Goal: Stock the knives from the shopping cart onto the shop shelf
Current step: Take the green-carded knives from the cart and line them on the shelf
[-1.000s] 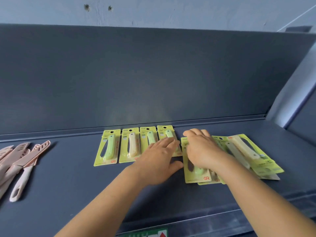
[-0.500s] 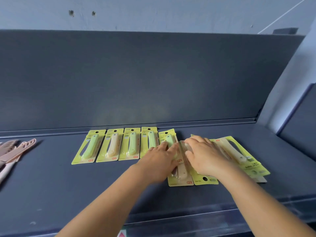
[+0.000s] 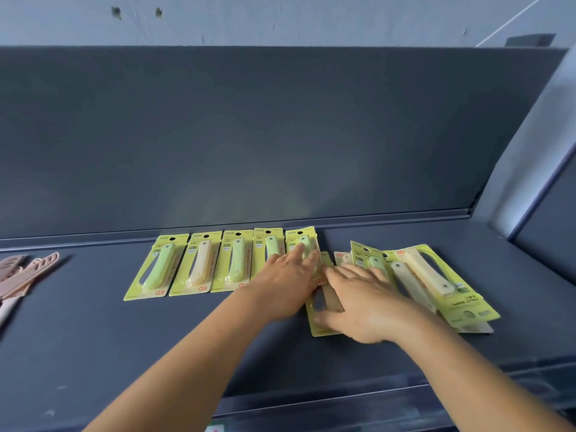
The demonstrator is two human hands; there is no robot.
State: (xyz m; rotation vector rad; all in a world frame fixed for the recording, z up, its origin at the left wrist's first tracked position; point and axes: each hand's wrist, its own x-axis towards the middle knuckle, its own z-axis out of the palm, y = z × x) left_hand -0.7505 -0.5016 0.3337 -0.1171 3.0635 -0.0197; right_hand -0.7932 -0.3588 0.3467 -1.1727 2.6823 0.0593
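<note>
- Left hand (image 3: 285,286) lies flat with straight fingers pressing the fifth knife pack (image 3: 301,244) of the row on the dark shelf (image 3: 93,332); a second ago that row counted four, so one pack has been added.
- Right hand (image 3: 358,302) rests spread over the next pack (image 3: 321,310), fingers straight, thumb at its near edge; the pack sits askew just beside the row, drawn out from the heap since half a second ago.
- Loose pile of packs (image 3: 436,285) overlaps at the right, not yet sorted; pink knives (image 3: 21,275) lie well apart at the left; the cart is out of view.
- Stocking appears partway done; squaring the sixth pack looks next.
</note>
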